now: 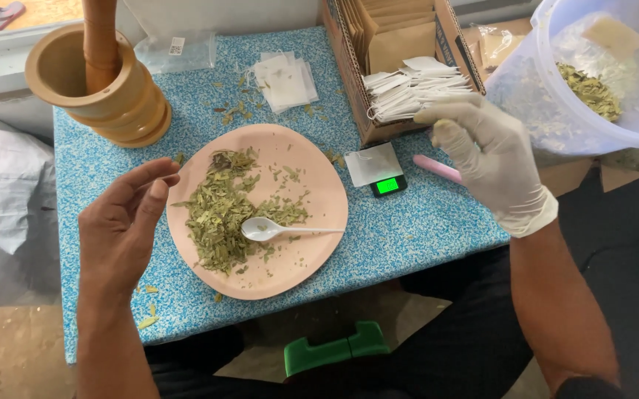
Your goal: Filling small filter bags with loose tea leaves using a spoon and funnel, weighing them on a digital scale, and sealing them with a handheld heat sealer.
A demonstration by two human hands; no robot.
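A pink plate [312,159] sits mid-table with a heap of dried green leaf pieces [220,210] on its left half and a white plastic spoon [279,230] lying bowl-left across the middle. The bare left hand [124,222] hovers at the plate's left rim, fingers loosely curled and parted, holding nothing. The gloved right hand [493,159] is raised over the table's right edge with its fingers bunched together; whether it pinches something is hard to tell. Just beside it, a clear plastic tub [593,74] is tilted toward the camera with more dried leaves [591,92] inside. A cardboard box [349,70] holds brown envelopes and a stack of white paper sachets [412,92]. A wooden mortar [101,92] with its pestle [100,41] stands at the back left.

The table [423,222] has a speckled blue top strewn with leaf crumbs. A small pocket scale [378,171] with a lit green display lies near the box, a pink stick [438,168] beside it, partly hidden by the glove.
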